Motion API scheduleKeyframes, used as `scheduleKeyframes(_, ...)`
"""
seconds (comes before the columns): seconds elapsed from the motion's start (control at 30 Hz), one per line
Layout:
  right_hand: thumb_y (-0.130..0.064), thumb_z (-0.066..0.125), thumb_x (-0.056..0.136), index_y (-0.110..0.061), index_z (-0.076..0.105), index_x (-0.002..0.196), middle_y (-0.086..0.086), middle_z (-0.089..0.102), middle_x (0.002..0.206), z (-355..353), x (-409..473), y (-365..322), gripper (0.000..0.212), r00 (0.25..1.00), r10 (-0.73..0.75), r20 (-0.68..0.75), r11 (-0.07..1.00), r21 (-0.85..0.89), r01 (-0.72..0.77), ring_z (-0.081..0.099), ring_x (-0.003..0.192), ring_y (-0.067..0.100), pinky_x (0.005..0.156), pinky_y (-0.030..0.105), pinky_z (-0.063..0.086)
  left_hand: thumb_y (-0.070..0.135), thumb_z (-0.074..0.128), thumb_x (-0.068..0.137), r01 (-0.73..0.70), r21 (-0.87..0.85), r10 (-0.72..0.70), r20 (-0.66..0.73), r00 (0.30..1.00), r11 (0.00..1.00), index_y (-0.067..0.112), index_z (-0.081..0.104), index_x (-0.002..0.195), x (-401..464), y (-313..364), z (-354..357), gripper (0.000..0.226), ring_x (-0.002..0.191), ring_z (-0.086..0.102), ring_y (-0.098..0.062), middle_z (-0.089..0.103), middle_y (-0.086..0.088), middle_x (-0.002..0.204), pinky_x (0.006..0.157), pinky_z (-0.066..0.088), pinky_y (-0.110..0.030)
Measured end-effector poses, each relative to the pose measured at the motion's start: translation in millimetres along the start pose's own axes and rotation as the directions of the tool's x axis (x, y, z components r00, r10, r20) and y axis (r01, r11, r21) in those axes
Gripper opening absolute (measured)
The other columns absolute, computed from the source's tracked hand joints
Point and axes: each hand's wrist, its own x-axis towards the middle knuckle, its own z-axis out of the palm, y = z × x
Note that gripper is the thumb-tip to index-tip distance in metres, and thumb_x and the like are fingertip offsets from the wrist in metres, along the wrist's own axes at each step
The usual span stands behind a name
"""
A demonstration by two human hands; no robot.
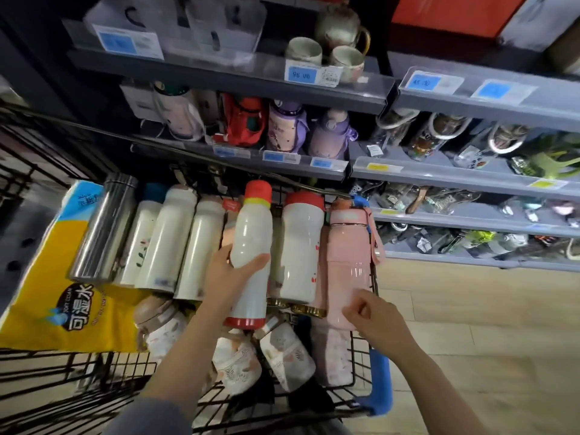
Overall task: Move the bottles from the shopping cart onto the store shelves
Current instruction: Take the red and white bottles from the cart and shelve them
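Inside a store aisle, a person's left hand [230, 273] grips a white bottle with a red cap [251, 246] around its middle, holding it above the other bottles in the black wire shopping cart [361, 365], cap pointing toward the shelves [238, 158]. Just right of it, the right hand [375, 315] rests with loosely curled fingers on the lower part of a pink bottle [348, 262] lying along the cart's right side; whether it grips the bottle cannot be told. Between the two hands lies a white bottle with a red lid [299, 246]. Left of the left hand lie more white bottles and a steel flask [103, 227], beside a yellow tissue pack [53, 277]. Beyond both hands, the shelves hold purple and red bottles
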Motion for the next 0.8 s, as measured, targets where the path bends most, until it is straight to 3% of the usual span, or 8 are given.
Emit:
scheduleKeyframes(0.1, -0.033, 0.061, 0.088, -0.024, 0.048, 0.071, -0.007, 0.056, 0.064, 0.7, -0.9, -8.7, 0.023, 1.0, 0.009, -0.022, 0.996, -0.088, -0.011, 0.059, 0.071, 0.018, 0.068, 0.03, 0.047, 0.041, 0.084, 0.067, 0.035, -0.105, -0.037, -0.015, 0.999, 0.994, 0.023, 0.056, 0.117, -18.1, -5.4, -25.2, 0.061, 0.091, 0.067, -0.028, 0.068, -0.005, 0.105, 0.079, 0.057, -0.049)
scheduleKeyframes(0.2, -0.037, 0.058, 0.091, -0.024, 0.056, 0.099, -0.008, 0.061, 0.089, 4.1, 1.4, -35.9, 0.016, 0.99, -0.053, -0.132, 0.992, -0.116, 0.038, 0.057, 0.083, 0.014, 0.073, 0.028, 0.044, 0.047, 0.081, 0.05, 0.05, -0.247, -0.057, -0.02, 0.998, 0.968, 0.023, 0.054, 0.124, -41.9, -15.0, -56.3, 0.082, 0.091, 0.067, -0.03, 0.067, -0.008, 0.107, 0.069, 0.057, -0.043)
scheduleKeyframes(0.27, -0.037, 0.059, 0.091, -0.02, 0.05, 0.123, -0.001, 0.058, 0.112, 9.6, 9.7, -62.2, 0.037, 0.97, -0.135, -0.205, 0.989, -0.091, 0.118, 0.057, 0.099, 0.017, 0.082, 0.031, 0.046, 0.043, 0.079, 0.051, 0.046, -0.329, -0.055, -0.019, 0.998, 0.943, 0.028, 0.053, 0.119, -57.6, -23.4, -76.8, 0.074, 0.09, 0.067, -0.029, 0.065, -0.009, 0.107, 0.06, 0.056, -0.035)
scheduleKeyframes(0.37, -0.046, 0.059, 0.089, -0.016, 0.029, 0.146, 0.009, 0.043, 0.139, 23.1, 31.9, -103.4, 0.071, 0.962, -0.142, -0.232, 0.987, -0.11, 0.119, 0.045, 0.125, 0.029, 0.1, 0.041, 0.041, 0.044, 0.078, 0.05, 0.069, -0.412, -0.077, -0.004, 0.997, 0.909, 0.031, 0.052, 0.114, -71.7, -38.7, -98.9, 0.071, 0.09, 0.066, -0.033, 0.062, -0.012, 0.109, 0.06, 0.056, -0.04)
scheduleKeyframes(0.53, -0.063, 0.062, 0.08, -0.008, 0.001, 0.152, 0.017, 0.02, 0.155, 50.5, 61.3, -143.7, 0.11, 0.974, 0.13, -0.185, 0.986, -0.075, -0.146, 0.025, 0.14, 0.036, 0.11, 0.042, 0.028, 0.026, 0.081, 0.071, 0.09, -0.427, -0.143, -0.093, 0.985, 0.9, 0.026, 0.041, 0.122, -69.2, -62.9, -105.6, 0.065, 0.093, 0.062, -0.031, 0.056, -0.014, 0.118, 0.064, 0.052, -0.04)
scheduleKeyframes(0.6, -0.062, 0.069, 0.074, -0.007, -0.006, 0.152, 0.018, 0.014, 0.156, 62.3, 66.1, -148.9, 0.121, 0.953, 0.2, -0.23, 0.976, -0.038, -0.214, 0.023, 0.14, 0.037, 0.11, 0.044, 0.028, 0.041, 0.086, 0.059, 0.06, -0.392, -0.1, -0.081, 0.992, 0.918, 0.028, 0.045, 0.118, -65.7, -68.7, -105.4, 0.073, 0.097, 0.063, -0.031, 0.055, -0.012, 0.12, 0.067, 0.055, -0.044)
scheduleKeyframes(0.67, -0.062, 0.075, 0.068, -0.009, -0.008, 0.152, 0.016, 0.013, 0.156, 73.5, 69.3, -149.2, 0.129, 0.93, 0.227, -0.287, 0.969, -0.027, -0.245, 0.024, 0.14, 0.038, 0.107, 0.048, 0.032, 0.049, 0.084, 0.05, 0.064, -0.35, -0.089, -0.057, 0.994, 0.934, 0.033, 0.045, 0.113, -65.4, -67.9, -104.4, 0.076, 0.098, 0.062, -0.028, 0.054, -0.006, 0.116, 0.073, 0.056, -0.045)
scheduleKeyframes(0.8, -0.062, 0.078, 0.063, -0.013, -0.006, 0.152, 0.015, 0.017, 0.155, 82.0, 70.8, -143.7, 0.131, 0.907, 0.217, -0.361, 0.967, -0.048, -0.251, 0.028, 0.138, 0.038, 0.104, 0.049, 0.036, 0.035, 0.079, 0.056, 0.057, -0.342, -0.08, -0.055, 0.995, 0.938, 0.02, 0.04, 0.121, -66.0, -56.8, -99.0, 0.077, 0.095, 0.057, -0.016, 0.045, 0.011, 0.103, 0.079, 0.053, -0.041)
